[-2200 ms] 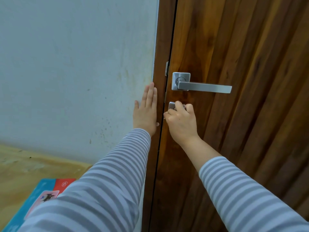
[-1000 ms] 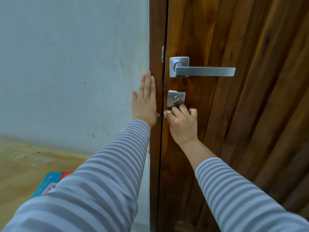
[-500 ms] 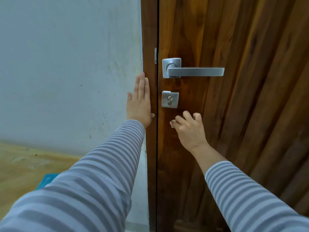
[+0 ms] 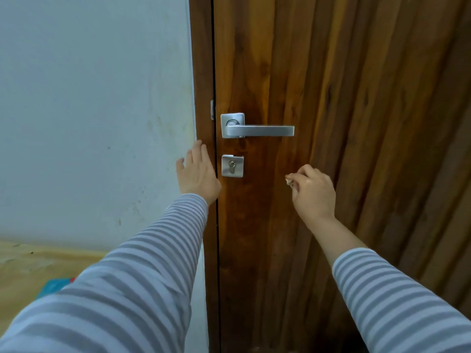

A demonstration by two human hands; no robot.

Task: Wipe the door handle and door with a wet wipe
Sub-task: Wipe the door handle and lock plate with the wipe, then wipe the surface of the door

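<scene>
Our right hand (image 4: 312, 191) is curled up tight around a little white wipe (image 4: 289, 180) — we can only see a tiny bit of it peeking out by the fingertips. That hand is at the door (image 4: 356, 123), with the wipe up against the wood or very close to it; we cannot tell which. Our left hand (image 4: 197, 171) is flat, fingers straight and together, holding nothing. It rests where the wall (image 4: 89, 110) meets the door frame (image 4: 202, 72).

Between our two hands, closer to the left one, is the small square lock plate (image 4: 232, 166) with a keyhole in it. Just above that is the door handle (image 4: 257, 129), a long flat bar that sticks out toward the right-hand side, higher than both hands.

How far along are we? We think we are in the middle. The wipe is on the door part now, below the handle. We cannot see any wet marks, so we cannot say which spots are already clean. Most of the big door above and to the right of our right hand looks like it is left to do.

The handle and lock plate are smooth grey metal, with square corners and a soft shine. The door is dark brown wood with long stripes running up and down — it looks hard and a bit glossy. The wall beside our left hand is pale and a bit spotty. Our sleeves (image 4: 132, 289) are soft, with grey and white stripes.
</scene>
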